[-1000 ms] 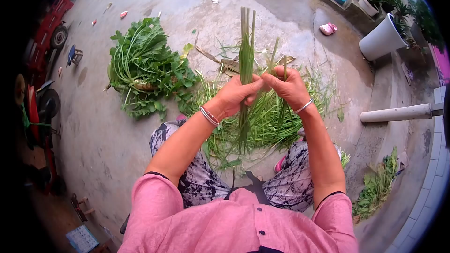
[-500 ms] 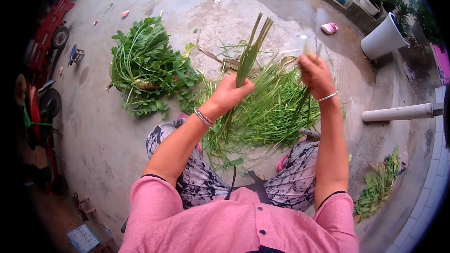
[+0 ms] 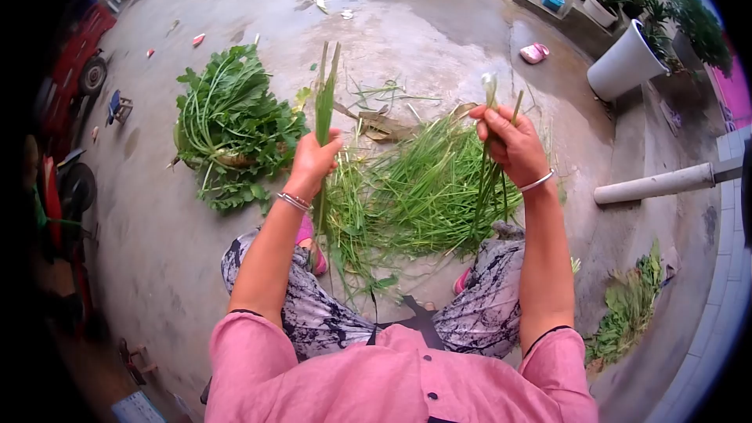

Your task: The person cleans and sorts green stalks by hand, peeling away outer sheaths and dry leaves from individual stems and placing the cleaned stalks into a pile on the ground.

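My left hand is closed around a slim bundle of long green stalks, held upright with the ends hanging below the fist. Across from it, my right hand pinches a few thin stalks; one has a whitish tip, and their lower lengths hang down over the pile. Between and below both hands, a loose pile of long, thin green stalks lies on the concrete ground in front of my knees. Dry brown leaves lie at the pile's far edge.
A big bunch of leafy greens lies to the left. On the right are a white pipe, a tall white planter, a pink clog and wilted greens. Red vehicles stand at far left.
My left hand has moved left with its bundle, away from the pile. My right hand has dropped slightly and shifted a little left, still pinching stalks. The view has shifted slightly.
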### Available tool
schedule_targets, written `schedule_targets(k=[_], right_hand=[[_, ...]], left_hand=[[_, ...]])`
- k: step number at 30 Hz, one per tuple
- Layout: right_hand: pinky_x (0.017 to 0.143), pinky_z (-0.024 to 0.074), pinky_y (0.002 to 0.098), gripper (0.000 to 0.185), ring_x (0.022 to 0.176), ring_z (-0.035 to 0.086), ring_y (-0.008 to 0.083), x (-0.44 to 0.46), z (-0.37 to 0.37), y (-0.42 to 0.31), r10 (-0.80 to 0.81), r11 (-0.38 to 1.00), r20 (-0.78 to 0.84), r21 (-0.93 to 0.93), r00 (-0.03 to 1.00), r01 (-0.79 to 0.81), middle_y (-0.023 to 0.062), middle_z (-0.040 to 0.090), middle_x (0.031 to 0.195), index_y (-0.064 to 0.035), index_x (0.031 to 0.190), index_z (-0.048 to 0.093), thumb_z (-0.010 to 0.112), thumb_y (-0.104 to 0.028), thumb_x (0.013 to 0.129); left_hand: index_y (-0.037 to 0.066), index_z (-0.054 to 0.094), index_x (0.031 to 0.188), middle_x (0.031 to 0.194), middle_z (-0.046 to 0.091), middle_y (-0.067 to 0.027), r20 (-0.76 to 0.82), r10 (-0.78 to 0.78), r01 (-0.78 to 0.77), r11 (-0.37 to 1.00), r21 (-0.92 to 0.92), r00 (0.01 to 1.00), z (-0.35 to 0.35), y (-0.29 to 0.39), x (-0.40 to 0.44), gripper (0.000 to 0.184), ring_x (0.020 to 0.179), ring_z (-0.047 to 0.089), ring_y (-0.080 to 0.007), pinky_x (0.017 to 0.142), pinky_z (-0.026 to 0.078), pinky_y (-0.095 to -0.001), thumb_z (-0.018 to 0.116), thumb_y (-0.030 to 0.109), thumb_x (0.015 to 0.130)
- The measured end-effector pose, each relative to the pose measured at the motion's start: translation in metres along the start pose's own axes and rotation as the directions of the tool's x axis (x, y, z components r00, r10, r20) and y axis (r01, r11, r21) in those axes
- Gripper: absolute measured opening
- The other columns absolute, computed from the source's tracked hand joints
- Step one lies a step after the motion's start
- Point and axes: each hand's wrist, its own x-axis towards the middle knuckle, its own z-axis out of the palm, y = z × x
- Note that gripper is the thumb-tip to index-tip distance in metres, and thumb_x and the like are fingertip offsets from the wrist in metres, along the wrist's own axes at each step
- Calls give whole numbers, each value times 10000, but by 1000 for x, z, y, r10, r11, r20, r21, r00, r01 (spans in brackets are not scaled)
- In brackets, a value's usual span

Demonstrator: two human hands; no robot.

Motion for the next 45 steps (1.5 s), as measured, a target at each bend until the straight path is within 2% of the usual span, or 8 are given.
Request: schedule_targets(k=[8, 13, 24, 32, 36, 41, 43, 45], right_hand=[[451, 285, 183, 208, 493, 360, 30, 2, 60, 23, 142, 950, 167, -301, 976, -87, -41, 452, 594, -42, 897, 591, 449, -194, 896], [557, 387, 254, 292, 582, 482, 96, 7, 67, 45, 115, 885, 256, -465, 960, 18, 8, 533, 616, -37, 663, 519, 456, -231, 871], [550, 432, 360, 222, 565, 560, 269, 7, 71, 49, -75, 733, 160, -660, 984, 163, 164, 569, 640, -27, 979, 569, 518, -192, 840], [575, 442, 457, 142, 665, 564, 387, 6, 73, 53, -216, 479, 197, -832, 956, 279, 199, 573, 671, -50, 841, 547, 536, -185, 799], [543, 453, 446, 136, 602, 573, 346, 2, 78, 44, -279, 360, 171, -894, 945, 268, 182, 572, 648, -59, 766, 528, 515, -189, 805], [462, 435, 318, 165, 485, 502, 206, 30, 33, 68, -163, 488, -64, -873, 985, 24, 91, 555, 594, -50, 713, 530, 461, -146, 828], [453, 396, 238, 181, 486, 452, 132, 24, 26, 33, 48, 952, -176, -290, 983, -98, 19, 533, 625, -42, 771, 558, 440, -143, 865], [453, 373, 213, 181, 493, 429, 102, 20, 8, 23, 10, 986, -165, -163, 986, -38, 0, 519, 645, -44, 830, 559, 429, -156, 888]], left_hand=[[24, 557, 1103, 690, 516, 30, 490, 108, 138, 888, -438, 865, 40, 48, -41, 302, 475, 336, -18, 410, 238, -168, 617, 118, 823], [32, 599, 965, 713, 582, 0, 502, 165, 73, 904, -422, 849, 44, 58, -39, 204, 479, 350, -15, 407, 244, -176, 651, 141, 800], [32, 626, 808, 615, 560, 32, 307, 241, -135, 935, -329, 921, 56, 51, -35, 142, 496, 445, -16, 432, 320, -157, 655, 171, 807], [39, 613, 808, 570, 491, 43, 245, 486, -541, 791, 284, 839, 57, 50, -29, 187, 531, 419, -34, 460, 335, -214, 609, 223, 840], [73, 604, 811, 563, 446, 66, 305, 414, -409, 909, -83, 858, 63, 42, -31, 163, 506, 386, -28, 449, 312, -214, 566, 221, 866], [110, 540, 740, 560, 397, 79, 193, 380, -248, 837, -487, 905, 50, 74, -53, 162, 453, 324, -14, 403, 243, -180, 548, 187, 883], [109, 562, 768, 564, 408, 75, 53, 222, -154, 811, -564, 974, 24, 72, -29, 105, 430, 309, -8, 380, 210, -166, 579, 150, 864], [94, 569, 842, 574, 424, 67, -10, 250, -218, 825, -522, 968, -3, 66, -11, 42, 406, 297, -11, 365, 200, -166, 610, 103, 837]])
